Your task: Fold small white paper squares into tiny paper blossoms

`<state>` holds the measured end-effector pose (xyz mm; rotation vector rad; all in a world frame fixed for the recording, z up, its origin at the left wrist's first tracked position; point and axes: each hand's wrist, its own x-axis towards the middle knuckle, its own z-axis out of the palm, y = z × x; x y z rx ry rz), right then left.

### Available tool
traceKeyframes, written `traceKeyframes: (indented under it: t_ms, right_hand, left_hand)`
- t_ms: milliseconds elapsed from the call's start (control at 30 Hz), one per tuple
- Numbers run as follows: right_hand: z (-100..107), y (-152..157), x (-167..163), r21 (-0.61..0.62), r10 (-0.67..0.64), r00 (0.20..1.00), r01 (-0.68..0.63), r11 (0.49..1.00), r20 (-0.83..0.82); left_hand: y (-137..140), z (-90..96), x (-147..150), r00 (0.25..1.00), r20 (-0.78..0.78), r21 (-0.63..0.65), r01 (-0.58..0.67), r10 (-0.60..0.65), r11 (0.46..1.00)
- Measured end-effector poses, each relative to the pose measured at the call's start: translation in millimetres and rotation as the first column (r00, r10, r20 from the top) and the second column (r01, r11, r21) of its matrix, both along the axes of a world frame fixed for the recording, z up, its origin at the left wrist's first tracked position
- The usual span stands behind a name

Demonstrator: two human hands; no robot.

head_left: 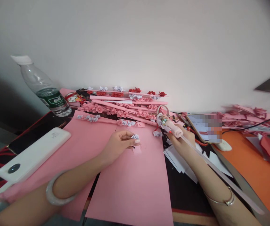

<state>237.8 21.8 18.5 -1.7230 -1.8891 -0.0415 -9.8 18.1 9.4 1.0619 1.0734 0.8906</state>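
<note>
My left hand (123,142) pinches a small pale paper flower (135,137) between thumb and fingers, above a large pink sheet (135,185). Just below the fingertips is a small lighter pink patch (137,149). My right hand (183,139) is wrapped round a pale pink hot glue gun (169,125) decorated with beads. A long translucent glue stick (222,175) runs out of its back, over my forearm. Another pale paper flower (157,134) lies at the sheet's right edge, near the gun. The gun's nozzle is hard to make out.
Pink paper cones with pink, red and pale flowers (120,110) are heaped along the wall. At left are a water bottle (52,97) and a white power bank (35,153). Paper scraps (179,163), a phone (202,125) and orange paper (250,166) lie at right.
</note>
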Motion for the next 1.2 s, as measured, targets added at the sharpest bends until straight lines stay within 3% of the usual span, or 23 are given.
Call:
traceKeyframes:
  t_ms: [100,267,700,767,867,933,1000,1100,1200]
  right_hand:
    - [0,8,8,0.006,-0.06,0.988,0.06,0.998,0.141]
    - [-1,14,15,-0.083,-0.118,0.957,0.144,0.986,0.263]
    - [-13,17,19,-0.122,-0.321,0.897,0.371,0.921,0.305]
    - [-12,16,18,-0.083,-0.336,0.893,0.375,0.923,0.301]
    - [-6,11,12,0.069,-0.338,0.918,0.331,0.941,0.208]
    - [-2,5,3,0.188,-0.184,0.978,0.163,0.969,0.099]
    - [1,-5,-11,0.249,0.132,0.991,-0.129,0.96,0.004]
    - [-1,-22,-36,0.199,0.456,0.884,-0.43,0.88,-0.105]
    - [-7,-33,-54,0.141,0.568,0.806,-0.55,0.823,-0.169]
  left_hand:
    - [0,-1.2,0,1.0,0.012,-0.004,-0.001,0.001,1.0]
    - [0,-4.6,-2,0.999,0.035,0.017,0.019,-0.019,1.0]
    - [0,-2.1,-1,0.999,0.008,0.031,0.032,-0.032,0.999]
    - [-1,-1.0,-1,0.999,-0.002,0.04,0.042,-0.042,0.998]
    - [-3,-0.6,-1,0.997,-0.014,0.084,0.074,-0.074,0.994]
    - [-3,-1.6,0,0.996,-0.02,0.105,0.091,-0.089,0.99]
    - [-4,-3.6,1,0.995,-0.023,0.115,0.102,-0.1,0.988]
    - [-4,-7.2,2,0.993,-0.02,0.133,0.118,-0.117,0.984]
    - [-5,-8.9,3,0.987,-0.029,0.152,0.16,-0.157,0.975]
